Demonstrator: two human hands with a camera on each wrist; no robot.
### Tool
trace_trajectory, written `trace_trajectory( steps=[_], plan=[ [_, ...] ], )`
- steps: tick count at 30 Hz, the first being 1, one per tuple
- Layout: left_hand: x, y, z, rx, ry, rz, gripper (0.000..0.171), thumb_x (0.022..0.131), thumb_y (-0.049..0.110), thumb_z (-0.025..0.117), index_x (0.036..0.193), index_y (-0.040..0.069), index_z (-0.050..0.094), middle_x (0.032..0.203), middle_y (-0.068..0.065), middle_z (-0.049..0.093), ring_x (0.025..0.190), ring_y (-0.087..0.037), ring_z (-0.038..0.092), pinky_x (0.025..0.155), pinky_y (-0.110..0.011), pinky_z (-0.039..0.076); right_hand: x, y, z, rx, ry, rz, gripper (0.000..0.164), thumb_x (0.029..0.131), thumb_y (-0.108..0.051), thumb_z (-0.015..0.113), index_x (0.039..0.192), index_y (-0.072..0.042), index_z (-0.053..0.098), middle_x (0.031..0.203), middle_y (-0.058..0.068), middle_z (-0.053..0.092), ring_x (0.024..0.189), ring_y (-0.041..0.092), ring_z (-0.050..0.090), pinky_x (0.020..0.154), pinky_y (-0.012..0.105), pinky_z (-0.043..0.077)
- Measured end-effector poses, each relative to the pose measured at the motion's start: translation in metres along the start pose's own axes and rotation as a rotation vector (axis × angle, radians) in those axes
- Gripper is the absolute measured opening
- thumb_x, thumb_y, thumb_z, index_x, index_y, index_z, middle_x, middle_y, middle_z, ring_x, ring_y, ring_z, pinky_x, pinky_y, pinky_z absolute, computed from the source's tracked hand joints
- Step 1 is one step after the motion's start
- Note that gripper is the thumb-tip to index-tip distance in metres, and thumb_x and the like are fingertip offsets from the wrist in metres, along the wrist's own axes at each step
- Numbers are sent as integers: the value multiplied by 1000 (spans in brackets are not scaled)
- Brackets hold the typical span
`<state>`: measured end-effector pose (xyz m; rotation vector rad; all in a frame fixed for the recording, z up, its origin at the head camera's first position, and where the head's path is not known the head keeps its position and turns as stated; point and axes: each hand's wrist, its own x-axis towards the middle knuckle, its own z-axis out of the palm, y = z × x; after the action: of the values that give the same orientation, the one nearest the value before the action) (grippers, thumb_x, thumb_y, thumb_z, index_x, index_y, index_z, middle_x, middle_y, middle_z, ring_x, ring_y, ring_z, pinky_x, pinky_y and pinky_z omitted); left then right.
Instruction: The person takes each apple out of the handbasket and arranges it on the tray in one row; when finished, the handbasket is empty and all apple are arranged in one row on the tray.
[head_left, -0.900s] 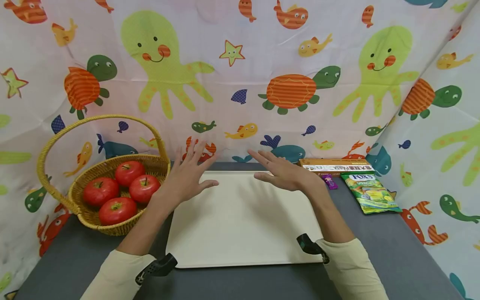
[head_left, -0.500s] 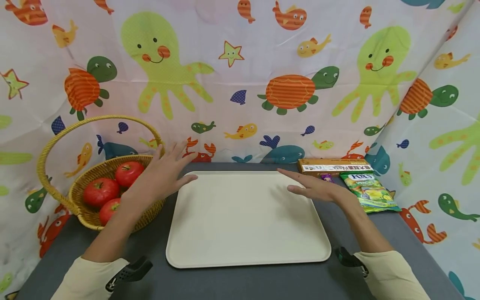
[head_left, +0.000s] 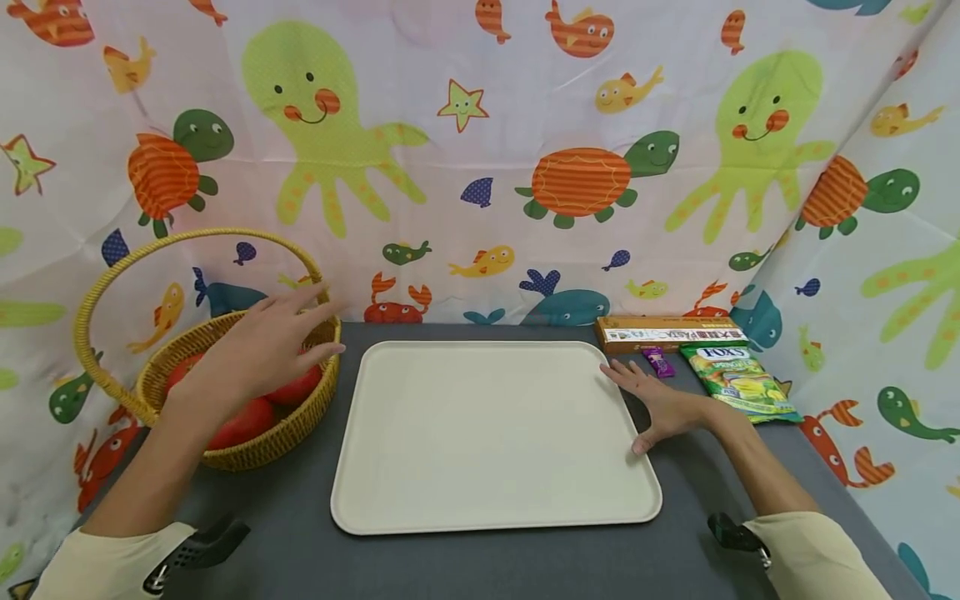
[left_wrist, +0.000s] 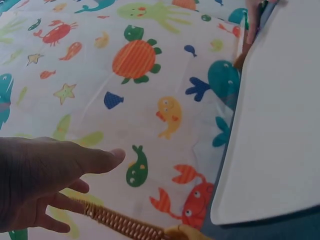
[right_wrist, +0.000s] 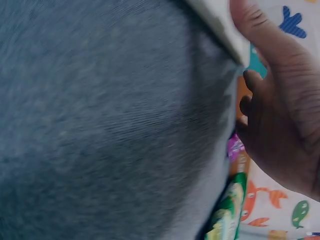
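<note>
My left hand (head_left: 243,354) is over the yellow wicker basket (head_left: 324,402) at the left, its fingers spread by the right side of the tall handle (head_left: 197,237). In the left wrist view, the fingers overlap the handle (left_wrist: 122,221); I cannot tell whether they touch it. Red apples (head_left: 247,423) in the basket are partly hidden beneath that hand. A cream rectangular tray (head_left: 491,437) lies in the middle of the table. At its right edge is my right hand (head_left: 667,410), fingers extended and thumb over the rim; contact is unclear.
Behind my right hand lie a small purple wrapped candy (head_left: 658,362), a green FOX'S candy bag (head_left: 741,383) and a long brown box (head_left: 671,333). A patterned sea-animal cloth (head_left: 450,150) hangs behind the grey table (head_left: 480,567).
My left hand has moved left from above the tray to over the basket. The right hand has moved right and lower, to the tray's right edge.
</note>
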<state>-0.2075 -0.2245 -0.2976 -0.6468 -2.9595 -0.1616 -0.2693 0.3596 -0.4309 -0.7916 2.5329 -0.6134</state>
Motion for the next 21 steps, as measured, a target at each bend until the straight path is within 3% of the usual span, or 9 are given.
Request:
trace_trajectory(
  steps=[4,9,14,17,21],
  plan=[
    [-6,-11,2,-12,-33,-40,67,101,43,67,159,18,45,166,-27,35,152,-52,35,123,-74,22,2,14,8,30,12,-4,137,69,-55,91,169,-19,5,173,32,-2,151,69,-13,110,89,-9],
    [-16,-26,3,-27,-43,-70,67,100,45,67,158,19,46,165,-24,35,149,-51,39,120,-78,23,4,23,10,20,-32,8,140,70,-62,88,169,-18,-2,174,27,-7,153,66,-15,113,86,-10],
    [-22,-39,-2,-29,-64,-94,69,101,47,66,160,20,42,165,-26,34,146,-54,41,112,-78,35,4,23,8,78,-63,-25,141,70,-59,89,169,-22,-4,174,24,-12,151,63,-23,107,87,-19],
    [-22,-45,-5,-39,-98,-115,74,101,52,64,162,21,38,166,-28,32,145,-58,40,107,-77,40,3,23,7,60,-70,-18,144,69,-57,91,169,-21,-6,174,24,-11,152,63,-23,106,88,-17],
    [-20,-51,-5,-73,-159,-132,83,98,64,58,165,25,30,169,-29,25,146,-61,37,106,-79,39,3,20,2,4,-97,47,149,66,-65,89,168,-15,-8,174,26,-9,154,62,-17,110,89,-9]
  ],
)
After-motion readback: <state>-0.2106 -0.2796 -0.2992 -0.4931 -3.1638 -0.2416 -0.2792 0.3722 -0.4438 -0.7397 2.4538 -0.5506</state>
